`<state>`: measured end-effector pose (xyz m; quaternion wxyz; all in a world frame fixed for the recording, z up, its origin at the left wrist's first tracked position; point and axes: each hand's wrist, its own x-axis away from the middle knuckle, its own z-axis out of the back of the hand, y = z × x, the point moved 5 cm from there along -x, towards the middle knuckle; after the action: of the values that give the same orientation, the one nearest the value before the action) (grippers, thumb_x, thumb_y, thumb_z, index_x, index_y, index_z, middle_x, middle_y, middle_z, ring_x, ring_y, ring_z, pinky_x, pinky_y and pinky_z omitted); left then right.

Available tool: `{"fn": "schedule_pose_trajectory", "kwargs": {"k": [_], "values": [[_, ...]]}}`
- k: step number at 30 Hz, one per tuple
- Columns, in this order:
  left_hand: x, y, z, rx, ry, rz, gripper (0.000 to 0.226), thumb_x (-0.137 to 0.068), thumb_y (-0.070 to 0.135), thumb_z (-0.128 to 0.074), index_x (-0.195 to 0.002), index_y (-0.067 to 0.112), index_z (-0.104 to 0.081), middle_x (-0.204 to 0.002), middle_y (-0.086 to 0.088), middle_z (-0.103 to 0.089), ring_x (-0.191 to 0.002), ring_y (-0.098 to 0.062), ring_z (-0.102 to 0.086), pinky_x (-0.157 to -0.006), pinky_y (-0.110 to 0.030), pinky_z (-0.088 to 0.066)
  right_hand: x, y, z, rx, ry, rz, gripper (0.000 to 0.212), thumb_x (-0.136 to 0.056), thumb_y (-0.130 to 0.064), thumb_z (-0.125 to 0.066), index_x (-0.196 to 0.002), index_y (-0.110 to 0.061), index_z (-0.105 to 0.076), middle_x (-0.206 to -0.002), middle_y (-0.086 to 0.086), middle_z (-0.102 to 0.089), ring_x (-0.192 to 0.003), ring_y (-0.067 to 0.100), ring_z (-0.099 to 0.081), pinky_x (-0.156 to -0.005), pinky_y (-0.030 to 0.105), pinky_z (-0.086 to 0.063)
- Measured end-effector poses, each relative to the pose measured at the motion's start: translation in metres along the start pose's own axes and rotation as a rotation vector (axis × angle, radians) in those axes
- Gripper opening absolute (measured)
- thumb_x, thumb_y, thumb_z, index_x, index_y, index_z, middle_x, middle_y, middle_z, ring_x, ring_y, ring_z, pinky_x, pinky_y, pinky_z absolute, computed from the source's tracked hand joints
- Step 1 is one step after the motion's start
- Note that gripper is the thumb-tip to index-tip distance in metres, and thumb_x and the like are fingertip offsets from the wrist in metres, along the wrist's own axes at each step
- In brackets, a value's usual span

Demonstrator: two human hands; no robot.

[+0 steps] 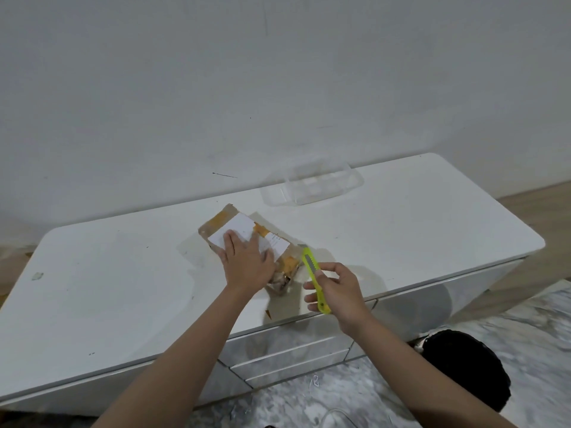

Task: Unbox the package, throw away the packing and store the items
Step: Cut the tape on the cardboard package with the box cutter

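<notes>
A flat brown cardboard package (222,220) with yellow tape and white labels lies on the white cabinet top (123,288). My left hand (248,262) presses flat on it, fingers straight. Just right of the package, my right hand (338,293) grips a yellow-green utility knife (313,274), its tip pointing at the package's right edge. The near end of the package looks torn and crumpled.
A clear plastic compartment box (312,185) stands at the back of the cabinet top by the wall. A black bin (463,372) sits on the floor to the right of the cabinet. Drawers (287,356) run along the cabinet front.
</notes>
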<state>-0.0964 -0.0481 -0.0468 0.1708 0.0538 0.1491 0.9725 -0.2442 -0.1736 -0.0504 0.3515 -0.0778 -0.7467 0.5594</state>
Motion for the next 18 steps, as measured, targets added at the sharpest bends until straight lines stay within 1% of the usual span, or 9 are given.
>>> {"fn": "schedule_pose_trajectory", "kwargs": {"k": [3,5,8,10,12,15,17,18], "values": [[0.005,0.001,-0.004,-0.116,-0.102,-0.131,0.064,-0.096,0.051,-0.023,-0.15,0.02,-0.01,-0.157,-0.021,0.006,-0.144,-0.034,0.011,-0.114,-0.053,0.004,-0.018,-0.009,-0.005,0.022,0.027,0.012,0.01,-0.094,-0.017,-0.055,-0.101,-0.009,-0.056,-0.09,0.013,-0.072,-0.043,0.022,-0.054,-0.048,0.03,-0.054],[0.008,0.001,-0.002,-0.17,-0.131,-0.23,0.064,-0.095,0.053,-0.014,-0.151,0.022,-0.007,-0.158,-0.013,0.007,-0.145,-0.032,0.01,-0.114,-0.053,0.005,-0.031,-0.016,-0.009,0.039,0.022,0.01,0.009,-0.093,-0.015,-0.055,-0.099,-0.008,-0.057,-0.092,0.015,-0.071,-0.043,0.022,-0.051,-0.049,0.03,-0.055],[0.013,0.003,-0.001,-0.192,-0.235,-0.361,0.058,-0.098,0.05,-0.013,-0.15,0.029,0.0,-0.159,-0.004,0.012,-0.145,-0.026,0.013,-0.114,-0.052,0.008,-0.048,-0.025,-0.013,0.044,0.011,0.005,0.005,-0.093,-0.014,-0.055,-0.094,-0.01,-0.058,-0.096,0.019,-0.07,-0.041,0.022,-0.051,-0.053,0.032,-0.055],[0.012,0.003,-0.002,-0.204,-0.287,-0.395,0.057,-0.098,0.05,-0.014,-0.149,0.033,0.005,-0.157,-0.003,0.018,-0.145,-0.027,0.016,-0.114,-0.05,0.007,-0.06,-0.031,-0.016,0.019,0.0,0.004,0.005,-0.093,-0.014,-0.056,-0.094,-0.01,-0.059,-0.1,0.021,-0.07,-0.039,0.02,-0.051,-0.055,0.033,-0.054],[0.006,0.003,-0.001,-0.224,-0.277,-0.395,0.057,-0.098,0.05,-0.016,-0.149,0.033,0.004,-0.157,-0.006,0.018,-0.145,-0.03,0.014,-0.115,-0.05,0.003,-0.071,-0.036,-0.019,-0.006,-0.018,-0.007,0.008,-0.093,-0.014,-0.056,-0.098,-0.009,-0.059,-0.103,0.022,-0.069,-0.037,0.019,-0.051,-0.055,0.033,-0.053],[-0.004,0.005,-0.001,-0.246,-0.214,-0.357,0.059,-0.095,0.055,-0.013,-0.149,0.035,-0.005,-0.159,-0.008,0.007,-0.146,-0.031,0.004,-0.115,-0.051,-0.005,-0.081,-0.039,-0.019,-0.003,-0.038,-0.027,0.01,-0.094,-0.013,-0.054,-0.101,-0.008,-0.058,-0.105,0.019,-0.07,-0.039,0.019,-0.049,-0.051,0.031,-0.052],[-0.01,0.006,0.0,-0.249,-0.152,-0.321,0.063,-0.089,0.06,-0.01,-0.148,0.038,-0.011,-0.16,-0.006,-0.001,-0.146,-0.029,-0.004,-0.114,-0.049,-0.012,-0.083,-0.04,-0.014,0.039,-0.025,-0.02,0.012,-0.094,-0.014,-0.053,-0.103,-0.007,-0.057,-0.101,0.015,-0.071,-0.039,0.019,-0.049,-0.051,0.03,-0.052],[-0.012,0.008,-0.001,-0.241,-0.126,-0.302,0.062,-0.09,0.061,-0.012,-0.148,0.039,-0.013,-0.159,-0.005,-0.004,-0.145,-0.029,-0.007,-0.114,-0.048,-0.014,-0.083,-0.04,-0.011,0.066,-0.013,-0.012,0.014,-0.094,-0.014,-0.052,-0.105,-0.007,-0.057,-0.098,0.014,-0.072,-0.039,0.019,-0.05,-0.051,0.03,-0.052]]}}
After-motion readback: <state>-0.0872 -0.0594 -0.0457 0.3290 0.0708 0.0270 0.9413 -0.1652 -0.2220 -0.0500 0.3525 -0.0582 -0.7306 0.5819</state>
